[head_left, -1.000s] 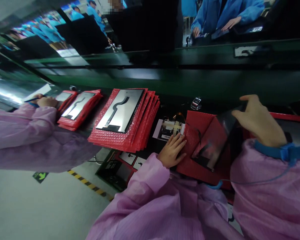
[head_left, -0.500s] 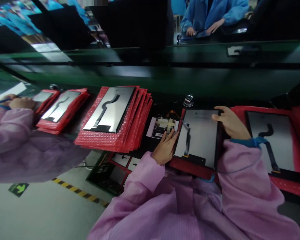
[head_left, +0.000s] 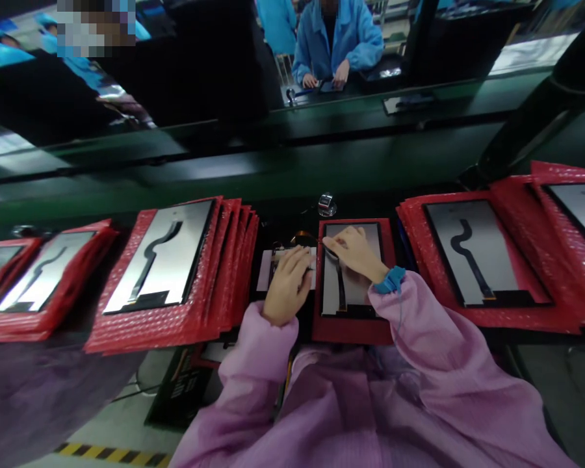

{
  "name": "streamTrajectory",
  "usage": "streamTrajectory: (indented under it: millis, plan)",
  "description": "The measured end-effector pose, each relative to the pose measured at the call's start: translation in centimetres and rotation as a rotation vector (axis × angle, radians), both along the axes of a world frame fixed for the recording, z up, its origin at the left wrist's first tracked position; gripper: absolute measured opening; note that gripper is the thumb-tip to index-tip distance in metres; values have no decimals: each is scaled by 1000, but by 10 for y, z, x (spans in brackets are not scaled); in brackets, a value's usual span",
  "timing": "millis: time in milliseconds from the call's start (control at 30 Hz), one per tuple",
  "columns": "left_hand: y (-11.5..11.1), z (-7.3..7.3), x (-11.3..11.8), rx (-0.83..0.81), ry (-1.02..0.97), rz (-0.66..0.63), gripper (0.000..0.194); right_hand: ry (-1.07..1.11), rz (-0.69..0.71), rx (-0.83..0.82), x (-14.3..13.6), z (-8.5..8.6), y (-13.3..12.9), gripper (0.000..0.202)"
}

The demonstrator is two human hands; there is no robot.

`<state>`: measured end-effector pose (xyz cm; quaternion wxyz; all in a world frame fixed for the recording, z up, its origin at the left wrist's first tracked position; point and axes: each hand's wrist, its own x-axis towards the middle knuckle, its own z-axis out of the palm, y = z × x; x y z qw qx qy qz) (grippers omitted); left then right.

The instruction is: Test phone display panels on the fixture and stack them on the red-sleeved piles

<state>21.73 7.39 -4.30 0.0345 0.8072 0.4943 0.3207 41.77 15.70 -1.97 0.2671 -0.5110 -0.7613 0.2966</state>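
Note:
An LCD panel [head_left: 358,291] lies back up on a red mat [head_left: 351,331] in front of me. Its black ribbon cable [head_left: 341,289] runs up toward the small board. My right hand [head_left: 357,252], a blue wrist strap [head_left: 390,279] around its wrist, pinches the cable's upper end over the panel's left edge. Resting on a small circuit board fixture [head_left: 266,270] left of the panel is my left hand [head_left: 288,286], fingers stretched out and lying over it. It covers most of the board.
To my left stands a stack of red bubble bags [head_left: 224,273] topped by an LCD panel [head_left: 163,253]. Another panel [head_left: 482,260] lies on red bags at right. A small metallic object [head_left: 326,205] sits behind the mat. Across the bench a person in blue [head_left: 338,45] works.
The panel has gone from being held in my right hand to lying on the red mat. My right hand has moved left to the cable end. The view has turned right.

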Motion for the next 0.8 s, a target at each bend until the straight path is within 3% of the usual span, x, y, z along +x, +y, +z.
streamTrajectory:
  millis: [167,267,433,800]
  plan:
    - [74,17,-3,-55,93,1,37,-4,71,-63,-16,-3,-4,22]
    - [94,15,-5,-174,145,-89,34,-1,95,-74,-15,-4,-5,14]
    - [91,14,-12,-293,135,-147,22,-18,155,-72,-15,-7,-3,12]
    - [79,23,-9,-228,116,-68,22,-71,183,-32,-30,-13,3,13]
